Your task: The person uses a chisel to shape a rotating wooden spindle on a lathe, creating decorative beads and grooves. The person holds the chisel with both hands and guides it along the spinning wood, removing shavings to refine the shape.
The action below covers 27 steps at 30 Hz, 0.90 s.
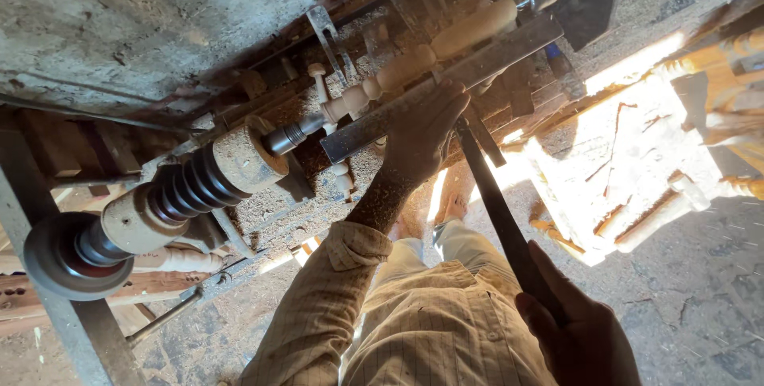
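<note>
Overhead, head view: a wood lathe runs slantwise from 8 o'clock up to 1 o'clock, with both of the person's hands at work on it.
Left hand (pixel 422 135): near the frame's centre, palm down, fingers curled over the tool rest (pixel 446 87) and pressing the chisel's blade against it; closed in a grip on blade and rest together.
Left arm: the forearm rises from 6 o'clock toward the hand, dusted with sawdust, with the cuff of a pale checked sleeve (pixel 318 314) pushed back below the wrist.
Right hand (pixel 577 330): low at 5 o'clock, in shadow, wrapped shut around the butt end of the chisel.
Chisel (pixel 497 211): a long dark bar, slanting from the right hand up toward 11 o'clock, passing under the left hand's fingers to reach the rest.
Turned wooden spindle (pixel 434 48): pale wood with beads and a longer swelling, mounted on the lathe just beyond the tool rest, at 12 o'clock from the left hand; whether the chisel's tip touches it cannot be told.
Drive end (pixel 195 187): a wooden block and dark grooved pulley at 9 o'clock, ending in a metal disc (pixel 76 255) at 8 o'clock.
Floor (pixel 676 274): grey and scattered with shavings; pale wooden pieces (pixel 637 195) lie in bright sun at 3 o'clock.
</note>
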Motion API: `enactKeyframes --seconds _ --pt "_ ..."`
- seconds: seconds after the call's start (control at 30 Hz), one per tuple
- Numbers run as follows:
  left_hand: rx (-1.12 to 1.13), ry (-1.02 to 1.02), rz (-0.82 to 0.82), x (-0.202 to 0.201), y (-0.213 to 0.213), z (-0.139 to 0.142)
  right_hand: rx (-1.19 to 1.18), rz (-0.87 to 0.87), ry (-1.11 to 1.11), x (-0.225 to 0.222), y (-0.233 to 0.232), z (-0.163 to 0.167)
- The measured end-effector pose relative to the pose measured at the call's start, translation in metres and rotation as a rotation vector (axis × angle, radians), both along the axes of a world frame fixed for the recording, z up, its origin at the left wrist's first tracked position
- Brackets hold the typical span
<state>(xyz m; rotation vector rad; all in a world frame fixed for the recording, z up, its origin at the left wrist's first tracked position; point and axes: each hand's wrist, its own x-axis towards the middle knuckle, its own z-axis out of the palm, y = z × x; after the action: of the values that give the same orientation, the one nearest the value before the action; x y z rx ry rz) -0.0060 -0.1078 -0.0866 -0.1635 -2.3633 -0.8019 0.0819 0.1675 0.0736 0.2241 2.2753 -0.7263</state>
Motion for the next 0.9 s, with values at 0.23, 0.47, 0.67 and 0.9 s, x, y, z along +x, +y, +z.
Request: enactKeyframes --seconds 0.23,0.47,0.67,0.9 --pt "0.013 -0.044 0.013 0.001 0.001 0.003 0.057 -0.002 -0.080 -0.016 0.001 0.009" --pt "-0.054 0.036 0.116 -0.012 0.011 -0.009 -0.006 0.212 -0.110 -0.063 0.035 0.007" --pt "0.074 -0.019 0.143 -0.021 0.016 -0.019 0.041 0.434 -0.111 -0.125 0.081 -0.008" --pt "0.006 0.098 0.264 -0.032 0.020 -0.027 0.225 0.561 -0.315 -0.232 0.107 -0.028"
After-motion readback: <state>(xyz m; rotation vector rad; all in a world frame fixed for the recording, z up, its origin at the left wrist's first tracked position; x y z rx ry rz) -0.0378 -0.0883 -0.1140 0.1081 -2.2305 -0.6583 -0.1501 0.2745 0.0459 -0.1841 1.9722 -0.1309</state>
